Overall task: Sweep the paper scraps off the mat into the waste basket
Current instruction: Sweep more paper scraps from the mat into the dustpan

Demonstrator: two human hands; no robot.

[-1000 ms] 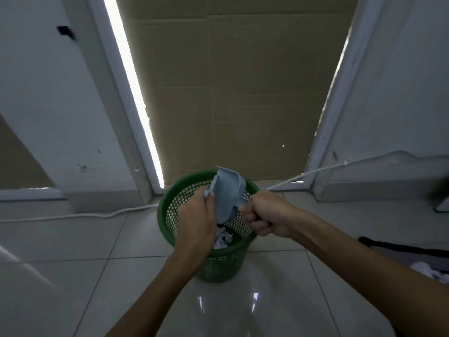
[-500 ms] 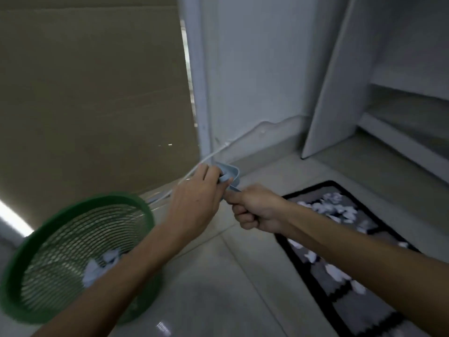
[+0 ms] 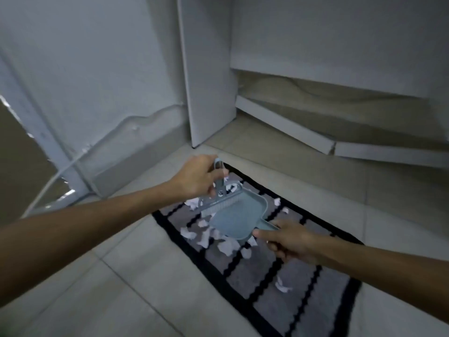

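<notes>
You are at the gathering step: the scraps lie on the mat and none show in the pan, so the job here is to brush a load in, and the waste basket is out of frame. Your right hand (image 3: 290, 242), at centre right of the frame, is closed round the short handle of the pale blue dustpan (image 3: 239, 218), thumb along the top, with the pan held low over the middle of the striped mat (image 3: 303, 285); whether its front lip touches the pile I cannot tell. Your left hand (image 3: 198, 177), just above and left of centre, pinches the grey handle of the small brush (image 3: 220, 188) between thumb and fingers, handle upright, bristles down at the pan's far edge. Both forearms reach in from the lower corners, the left nearly straight, the right bent slightly inward. White paper scraps (image 3: 226, 246) cluster just below and left of the pan, a few more near the mat's upper end beside the brush, and one lies apart toward the lower right. Next, I judge, you need the pan's lip flat on the pile and short strokes of the brush toward it; the fibres may snag light paper.
</notes>
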